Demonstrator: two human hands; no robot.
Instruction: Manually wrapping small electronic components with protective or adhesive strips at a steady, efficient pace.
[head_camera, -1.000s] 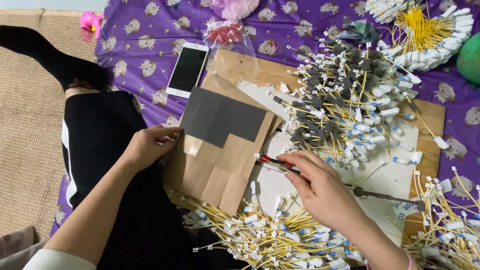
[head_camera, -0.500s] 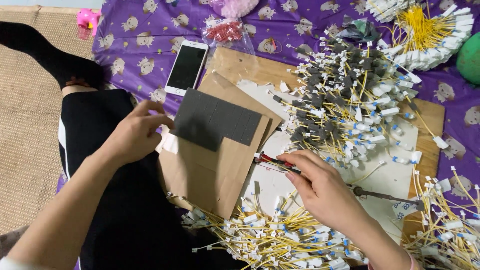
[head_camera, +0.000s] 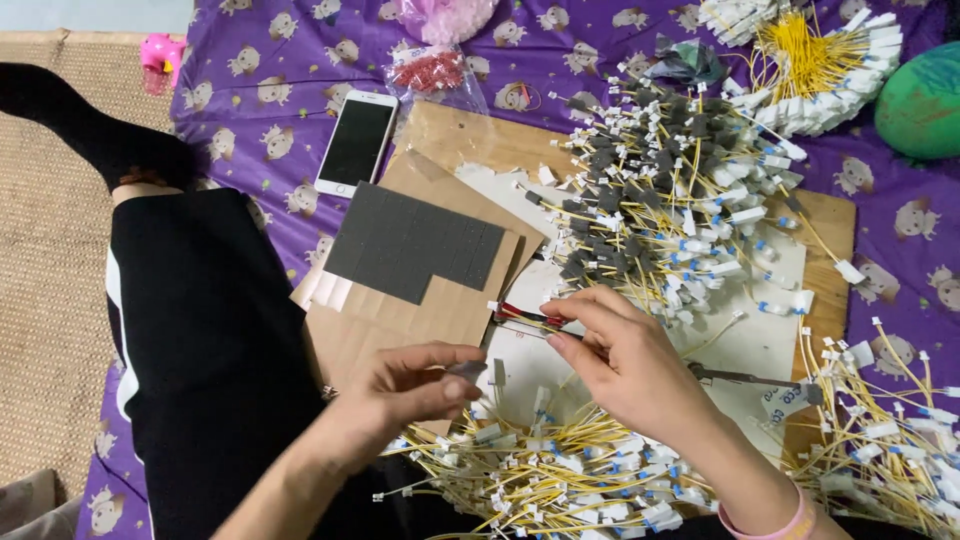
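Purple sheet (head_camera: 300, 150) under cardboard (head_camera: 420, 310) | left hand (head_camera: 410, 385): fingers pinch grey pad (head_camera: 468, 369) | right hand (head_camera: 625, 360): fingers clamped on tool (head_camera: 525, 317) | yellow wires (head_camera: 560, 470) below

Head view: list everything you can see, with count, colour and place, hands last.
Phone: one, white, upper left.
Foam sheet: one, grey, on cardboard.
Wire piles: several, yellow with white tips, bottom, right, top.
Foam-tipped wires: one heap, centre right.
Bag: one, clear, red bits inside, top.
Ball: one, green, right edge.
Left hand: pinches a small grey piece.
Right hand: holds a tool with red grips.
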